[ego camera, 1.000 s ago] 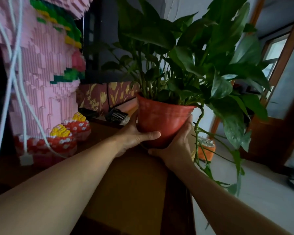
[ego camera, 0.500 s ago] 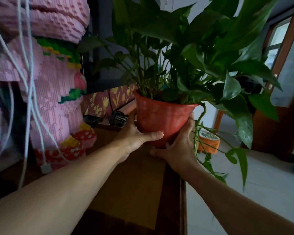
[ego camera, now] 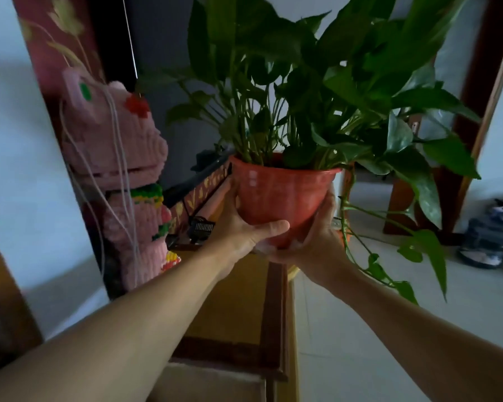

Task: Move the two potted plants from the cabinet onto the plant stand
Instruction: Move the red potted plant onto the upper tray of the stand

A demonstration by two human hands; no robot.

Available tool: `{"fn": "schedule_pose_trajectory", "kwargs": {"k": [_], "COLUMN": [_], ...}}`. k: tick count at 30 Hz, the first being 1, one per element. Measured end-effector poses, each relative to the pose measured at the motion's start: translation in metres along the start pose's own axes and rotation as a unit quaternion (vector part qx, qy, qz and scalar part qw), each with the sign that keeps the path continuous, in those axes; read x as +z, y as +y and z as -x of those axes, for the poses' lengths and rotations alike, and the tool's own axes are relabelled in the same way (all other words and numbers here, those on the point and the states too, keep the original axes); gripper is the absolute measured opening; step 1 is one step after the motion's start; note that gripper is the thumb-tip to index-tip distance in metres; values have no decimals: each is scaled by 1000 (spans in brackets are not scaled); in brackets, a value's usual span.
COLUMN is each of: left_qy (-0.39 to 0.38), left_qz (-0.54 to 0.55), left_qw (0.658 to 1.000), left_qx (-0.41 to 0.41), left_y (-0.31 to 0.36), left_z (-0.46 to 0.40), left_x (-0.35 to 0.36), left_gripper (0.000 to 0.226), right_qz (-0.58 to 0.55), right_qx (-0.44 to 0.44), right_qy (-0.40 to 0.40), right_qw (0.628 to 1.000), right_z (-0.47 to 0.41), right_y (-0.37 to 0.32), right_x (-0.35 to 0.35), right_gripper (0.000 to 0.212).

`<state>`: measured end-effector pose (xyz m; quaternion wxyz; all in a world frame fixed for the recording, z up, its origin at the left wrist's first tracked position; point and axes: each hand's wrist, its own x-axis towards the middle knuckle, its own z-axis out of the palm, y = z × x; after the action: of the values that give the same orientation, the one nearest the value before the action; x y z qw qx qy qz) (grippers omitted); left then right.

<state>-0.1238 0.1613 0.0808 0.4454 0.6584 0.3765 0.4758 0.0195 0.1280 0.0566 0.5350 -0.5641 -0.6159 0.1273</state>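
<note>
While 2 hands (ego camera: 238, 230) cup red pot (ego camera: 279, 195), plant (ego camera: 325, 82) upright above cabinet (ego camera: 244, 300).

One potted plant (ego camera: 285, 195) in a red pot sits at the centre, with one left hand (ego camera: 238, 230) at 9 o'clock of it and one right hand (ego camera: 314, 242) at 5 o'clock. One pink brick figure (ego camera: 119, 158) stands at 9 o'clock on the one bench (ego camera: 238, 300).

Pale tiled floor (ego camera: 346, 358), white wall (ego camera: 18, 169) (dim), wooden doorframe (ego camera: 488, 105)
</note>
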Motion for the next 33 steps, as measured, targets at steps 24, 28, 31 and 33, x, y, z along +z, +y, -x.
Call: {"fn": "schedule_pose_trajectory", "kwargs": {"k": [24, 28, 31, 33], "left_qy": [25, 10, 11, 4], "left_qz": [58, 83, 65, 72], "left_qw": [996, 996, 998, 997], "left_qx": [64, 31, 16, 9], "left_y": [200, 204, 202, 199], "left_z": [215, 249, 274, 286], "left_x": [75, 83, 84, 81], "left_gripper": [125, 123, 114, 112], "right_qz": [-6, -34, -16, -15], "right_qx": [-11, -5, 5, 15], "right_qy": [-35, -55, -53, -52], "right_qw": [999, 998, 998, 998], "right_z": [159, 193, 218, 231], "right_y": [-161, -172, -177, -178], "right_x": [-196, -207, -209, -208], "right_gripper": [144, 147, 144, 144]}}
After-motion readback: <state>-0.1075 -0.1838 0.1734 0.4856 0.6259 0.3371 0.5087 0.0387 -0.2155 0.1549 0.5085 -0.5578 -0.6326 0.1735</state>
